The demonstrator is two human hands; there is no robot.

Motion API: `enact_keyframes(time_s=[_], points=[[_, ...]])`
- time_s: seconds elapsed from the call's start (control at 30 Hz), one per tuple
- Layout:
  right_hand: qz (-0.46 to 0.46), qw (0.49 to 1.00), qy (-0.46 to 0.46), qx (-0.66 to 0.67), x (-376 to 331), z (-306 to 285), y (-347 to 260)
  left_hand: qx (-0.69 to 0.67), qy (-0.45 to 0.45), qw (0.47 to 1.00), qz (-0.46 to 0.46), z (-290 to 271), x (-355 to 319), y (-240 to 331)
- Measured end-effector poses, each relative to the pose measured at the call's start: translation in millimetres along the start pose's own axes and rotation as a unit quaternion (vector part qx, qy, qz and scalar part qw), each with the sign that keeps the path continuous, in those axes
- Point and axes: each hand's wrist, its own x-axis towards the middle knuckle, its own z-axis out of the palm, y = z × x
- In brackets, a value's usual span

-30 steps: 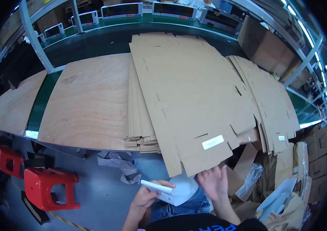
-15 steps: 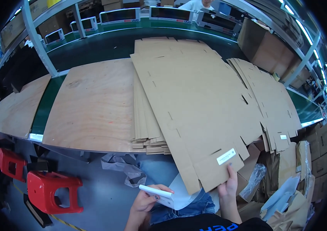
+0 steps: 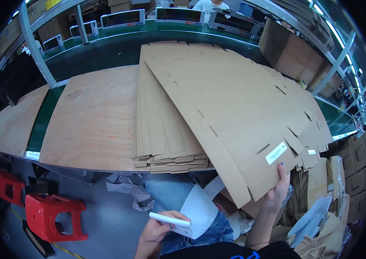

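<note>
My right hand [image 3: 278, 188] grips the near right edge of a large flat cardboard sheet [image 3: 234, 114], thumb on top and the other fingers hidden below. A white label [image 3: 276, 153] is stuck on the sheet close to my thumb. The sheet lies slanted over a stack of flattened cardboard [image 3: 165, 134], its near corner overhanging the table edge. Closer to my body, my left hand [image 3: 159, 228] is closed on a curled white label sheet [image 3: 198, 216], which hangs over my lap and is rolled at its top edge.
A wooden board [image 3: 96, 116] lies on the bench to the left. Red stools [image 3: 53, 216] stand on the floor at left. More flat cardboard [image 3: 310, 151] lies at right, above crumpled wrapping paper [image 3: 321, 233]. Behind the conveyor [image 3: 118, 54] are boxed units and a person [image 3: 210, 5].
My right hand has swung the top cardboard sheet to the right, uncovering more of the stack's left side. The left hand keeps its hold on the label sheet.
</note>
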Motion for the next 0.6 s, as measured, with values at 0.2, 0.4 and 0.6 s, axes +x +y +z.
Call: enact_keyframes(time_s=[0.2, 0.4, 0.6], points=[[-0.107, 0.993, 0.033, -0.027, 33, -57, -25, -0.01, 0.007, 1.0, 0.0, -3, 8, -2], [-0.161, 0.982, 0.094, -0.034, 89, -113, -48, -0.011, -0.006, 1.0, 0.016, -10, 22, -7], [-0.101, 0.992, 0.07, -0.008, 239, -187, -119, -0.021, -0.01, 1.0, 0.014, -9, 30, -13]])
